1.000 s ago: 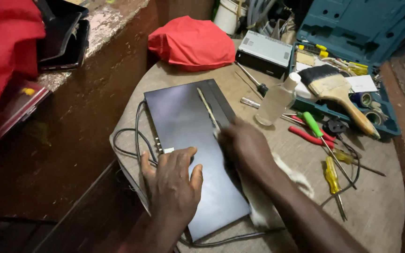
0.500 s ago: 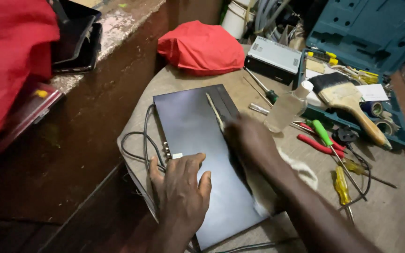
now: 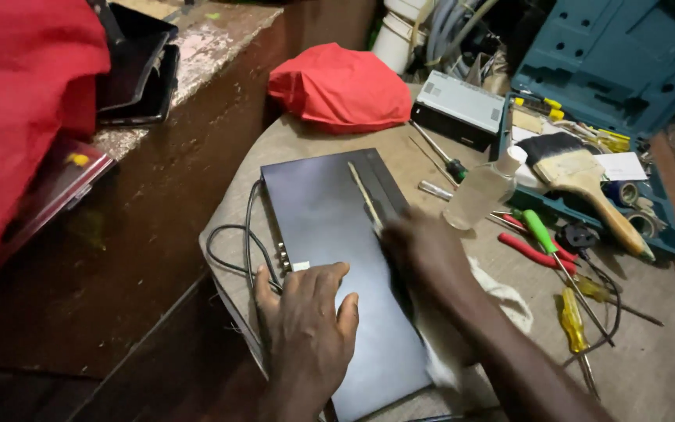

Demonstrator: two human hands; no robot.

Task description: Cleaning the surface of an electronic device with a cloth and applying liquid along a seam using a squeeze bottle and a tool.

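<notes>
A flat black electronics box (image 3: 330, 227) lies on a round table (image 3: 650, 367), with black cables (image 3: 232, 242) coming off its left edge. My left hand (image 3: 310, 324) rests flat on the box's near half, fingers spread. My right hand (image 3: 423, 250) is blurred at the box's right edge and grips a thin pale stick-like tool (image 3: 362, 195) that lies across the lid. A white cloth (image 3: 501, 293) sits under my right forearm.
A clear plastic bottle (image 3: 482, 191), screwdrivers (image 3: 572, 320), red-handled pliers (image 3: 537, 252) and a paintbrush (image 3: 583, 176) lie to the right. A teal tool case (image 3: 611, 55) stands open behind. A red cloth bundle (image 3: 341, 86) and a small grey box (image 3: 462, 105) sit at the back.
The view has shifted slightly, so the box sits a little more to the right in frame. My right hand has moved a little along the box's right edge; my left hand stays pressed on the lid.
</notes>
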